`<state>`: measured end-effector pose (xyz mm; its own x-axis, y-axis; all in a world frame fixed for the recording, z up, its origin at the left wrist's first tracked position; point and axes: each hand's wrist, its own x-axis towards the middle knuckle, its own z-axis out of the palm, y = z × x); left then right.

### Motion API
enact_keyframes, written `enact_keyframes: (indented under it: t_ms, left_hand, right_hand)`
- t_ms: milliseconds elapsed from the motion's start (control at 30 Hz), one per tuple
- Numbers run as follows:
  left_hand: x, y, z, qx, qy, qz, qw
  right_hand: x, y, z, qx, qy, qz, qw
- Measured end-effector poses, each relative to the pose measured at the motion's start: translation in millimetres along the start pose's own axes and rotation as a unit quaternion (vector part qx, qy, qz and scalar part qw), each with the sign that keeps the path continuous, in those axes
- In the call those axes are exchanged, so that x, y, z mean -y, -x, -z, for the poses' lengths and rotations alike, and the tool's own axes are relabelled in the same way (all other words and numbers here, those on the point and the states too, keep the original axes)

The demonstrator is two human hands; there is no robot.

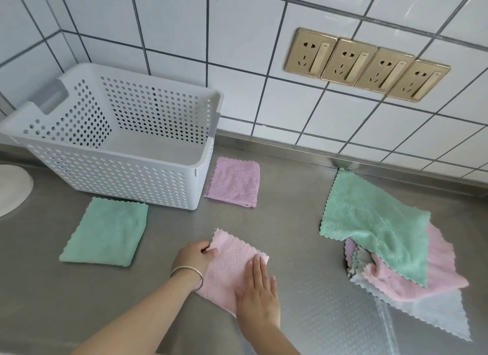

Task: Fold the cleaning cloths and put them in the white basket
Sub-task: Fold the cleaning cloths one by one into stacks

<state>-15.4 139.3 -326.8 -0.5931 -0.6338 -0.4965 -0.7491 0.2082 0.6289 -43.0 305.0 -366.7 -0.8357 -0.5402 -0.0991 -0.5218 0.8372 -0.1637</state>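
Pressing flat on the near half of a pink cloth (232, 267), the right hand (257, 294) lies with straight fingers spread over the fabric, most likely to pin it to the steel counter (303, 249) and smooth the crease, while the left hand (194, 257), a bangle (188, 274) on its wrist, pinches the cloth's far left edge between thumb and curled fingers, apparently to square up the layers of the fold. The cloth looks already folded small, so this reads as the finishing touch before it is set aside or lifted. To the left, a folded green cloth (105, 233) lies just in front of the white basket (126, 175), and a folded purple cloth (233, 181) sits just beside the basket's right wall; both seem parked close to it so they can go in together later. The basket itself stands at the back left against the tiled wall (237, 50), and what shows of its floor holds no cloth, so none has been put away yet. Well apart on the right, a loose pile waits: an unfolded green cloth (375, 230) draped over a pink one (427, 278) and a pale blue-grey one (435, 315), kept within reach of the right hand. Four gold sockets (367, 64) sit on the wall beyond.
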Motion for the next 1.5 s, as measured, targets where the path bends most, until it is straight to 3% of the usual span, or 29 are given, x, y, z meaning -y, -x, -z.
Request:
enact_keyframes:
  t_ms: [200, 267, 367, 467, 667, 800, 867, 1000, 1167, 1367, 1500]
  left_hand:
    - [6, 4, -12, -0.108, -0.122, -0.023, 0.986]
    - [5, 9, -15, -0.122, -0.176, -0.028, 0.976]
    - [4, 13, -18, -0.105, -0.203, -0.028, 0.973]
    - [3, 19, -19, -0.091, -0.150, -0.029, 0.984]
    - [-28, 14, 0, -0.101, -0.007, -0.022, 0.995]
    - [-75, -14, 17, -0.084, 0.166, -0.009, 0.983]
    - [-96, -31, 23, -0.067, 0.200, -0.015, 0.977]
    - [-123, -69, 26, -0.080, 0.159, -0.024, 0.984]
    - [-138, -112, 20, -0.169, 0.043, -0.026, 0.984]
    - [-133, -141, 1, -0.173, -0.040, 0.027, 0.984]
    - [-127, -148, -6, -0.191, -0.064, 0.011, 0.979]
  right_hand:
    - [3, 3, 20, 0.041, -0.120, -0.049, 0.991]
    - [6, 7, 31, 0.067, -0.223, -0.142, 0.962]
    - [3, 2, 41, 0.121, -0.341, -0.290, 0.886]
    - [0, -8, 41, 0.166, -0.391, -0.307, 0.852]
    - [-7, -44, 68, 0.109, -0.425, -0.286, 0.852]
    - [-7, -101, 92, 0.055, -0.456, -0.258, 0.850]
    - [-8, -132, 100, 0.043, -0.465, -0.255, 0.847]
    - [-4, -191, 103, 0.050, -0.478, -0.258, 0.838]
    - [8, -241, 91, 0.064, -0.465, -0.263, 0.843]
    - [15, -253, 73, 0.054, -0.443, -0.272, 0.853]
    - [14, -256, 68, 0.052, -0.434, -0.275, 0.857]
